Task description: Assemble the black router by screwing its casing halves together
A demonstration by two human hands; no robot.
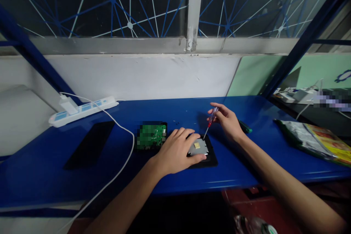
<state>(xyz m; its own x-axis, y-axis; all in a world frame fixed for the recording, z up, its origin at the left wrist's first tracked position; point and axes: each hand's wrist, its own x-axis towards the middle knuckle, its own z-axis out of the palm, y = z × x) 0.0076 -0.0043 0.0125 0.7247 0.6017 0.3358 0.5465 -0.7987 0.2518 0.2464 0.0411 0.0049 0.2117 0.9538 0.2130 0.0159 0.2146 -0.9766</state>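
Note:
On the blue table lies a black casing part with a silver metal plate [201, 150] and a small yellowish square on it. My left hand [178, 150] rests over its left side, thumb at the near edge and index finger at the far edge, holding it down. My right hand [226, 119] is closed around a screwdriver [211, 119] with a clear purple and red handle. The screwdriver tilts, its tip at the plate's far edge. Just left of my left hand is a green circuit board [153, 135] in a black casing, partly blurred out.
A white power strip [85, 109] with a plugged-in charger and white cable [131, 146] lies left. Near it is a flat black panel [90, 142]. A green-handled tool [245, 127] lies behind my right wrist; a colourful packet [315, 139] is far right. Tiny pieces lie at the back.

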